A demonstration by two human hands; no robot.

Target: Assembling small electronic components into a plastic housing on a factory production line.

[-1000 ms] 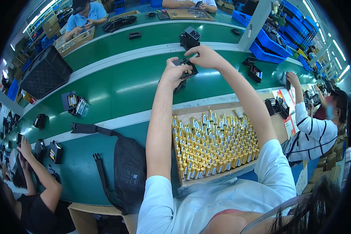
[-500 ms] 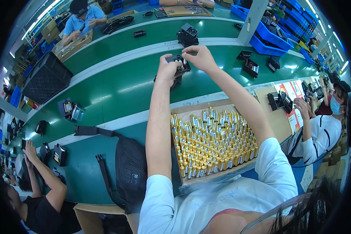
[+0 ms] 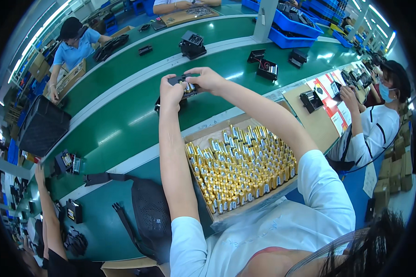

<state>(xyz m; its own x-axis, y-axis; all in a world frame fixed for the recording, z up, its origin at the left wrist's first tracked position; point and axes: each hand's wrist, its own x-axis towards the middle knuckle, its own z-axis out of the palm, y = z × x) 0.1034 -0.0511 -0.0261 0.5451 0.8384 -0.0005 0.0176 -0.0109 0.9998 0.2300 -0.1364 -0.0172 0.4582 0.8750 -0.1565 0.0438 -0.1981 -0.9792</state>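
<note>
Over the green bench, my left hand (image 3: 172, 93) is closed round one side of a small black battery case (image 3: 174, 80), its thumb reaching over the top. Gold batteries (image 3: 190, 87) show inside the case. My right hand (image 3: 208, 81) is closed at the case's other side, fingers and thumb pressed against it by the batteries. Part of the case hangs below my left hand, and my fingers hide much of it. Closer to my body, under my right forearm, stands a shallow cardboard box (image 3: 208, 135) packed with upright gold batteries (image 3: 245, 166).
A black mesh bag (image 3: 150, 212) with straps lies left of the box. Black cases (image 3: 192, 45), (image 3: 267, 69) and an open case with batteries (image 3: 67, 161) sit along the green bench. Blue bins (image 3: 291, 37) stand beyond. Co-workers sit at left, right and across.
The view has turned, so the scene sits further left. My right hand has come down from a raised pinch onto the case. The co-worker at left has stretched an arm forward.
</note>
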